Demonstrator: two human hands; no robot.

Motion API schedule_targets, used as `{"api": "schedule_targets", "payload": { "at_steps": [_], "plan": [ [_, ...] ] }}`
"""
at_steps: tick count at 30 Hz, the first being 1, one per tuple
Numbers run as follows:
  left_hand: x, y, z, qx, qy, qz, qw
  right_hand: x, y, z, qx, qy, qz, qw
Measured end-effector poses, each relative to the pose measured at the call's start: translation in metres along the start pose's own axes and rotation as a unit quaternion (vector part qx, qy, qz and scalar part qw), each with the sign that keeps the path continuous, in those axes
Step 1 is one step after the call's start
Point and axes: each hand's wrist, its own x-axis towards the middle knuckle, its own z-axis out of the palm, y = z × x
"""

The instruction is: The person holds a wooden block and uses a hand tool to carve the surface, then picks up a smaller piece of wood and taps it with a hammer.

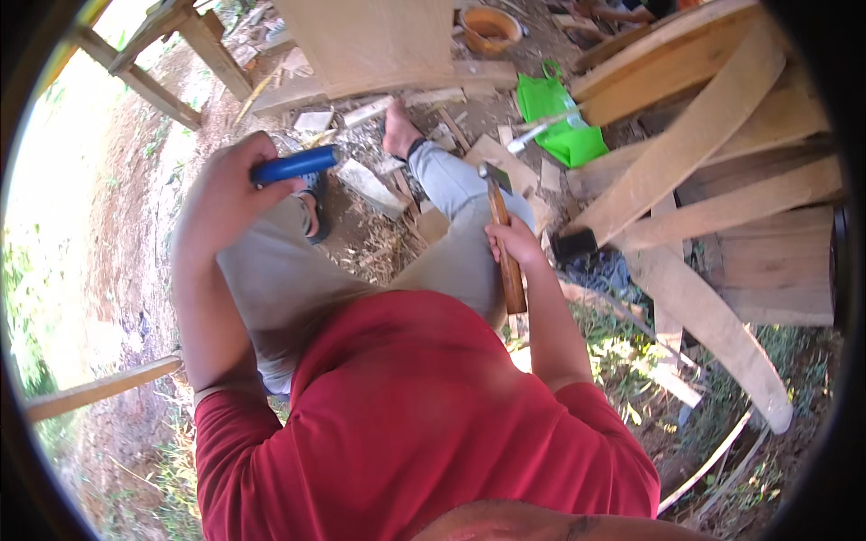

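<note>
My left hand (236,185) is raised on the left with its fingers closed round a blue cylinder (296,165), like a short tube or tool handle; its far end points right. Over my right thigh, my right hand (514,241) grips a hammer (510,281) by its wooden handle. The hammer's metal head points away from me and the handle's butt toward me. The two held things are apart.
Ahead stands a pale wooden panel (370,41), with an orange bucket (490,31) beyond it. Wood scraps and shavings litter the ground. A green bag (564,122) lies right of my foot. Curved planks (695,135) are stacked at right; a wooden frame (149,68) stands far left.
</note>
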Motion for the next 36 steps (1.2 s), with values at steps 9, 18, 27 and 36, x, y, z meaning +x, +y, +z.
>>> {"api": "schedule_targets", "payload": {
  "at_steps": [9, 18, 27, 36],
  "plan": [
    [0.019, -0.038, -0.029, 0.010, -0.071, -0.001, 0.997, 0.001, -0.011, 0.017, -0.012, 0.030, 0.027, 0.999],
    [0.036, -0.120, 0.021, 0.078, -0.135, -0.065, 0.986, 0.003, -0.014, 0.018, 0.007, 0.016, 0.015, 1.000],
    [0.018, -0.113, 0.012, 0.015, -0.033, -0.037, 0.999, 0.005, -0.027, 0.040, -0.047, 0.029, 0.020, 0.998],
    [0.009, -0.126, -0.011, 0.021, 0.022, -0.066, 0.997, -0.003, -0.017, 0.030, -0.030, -0.003, -0.013, 0.999]
  ]
}}
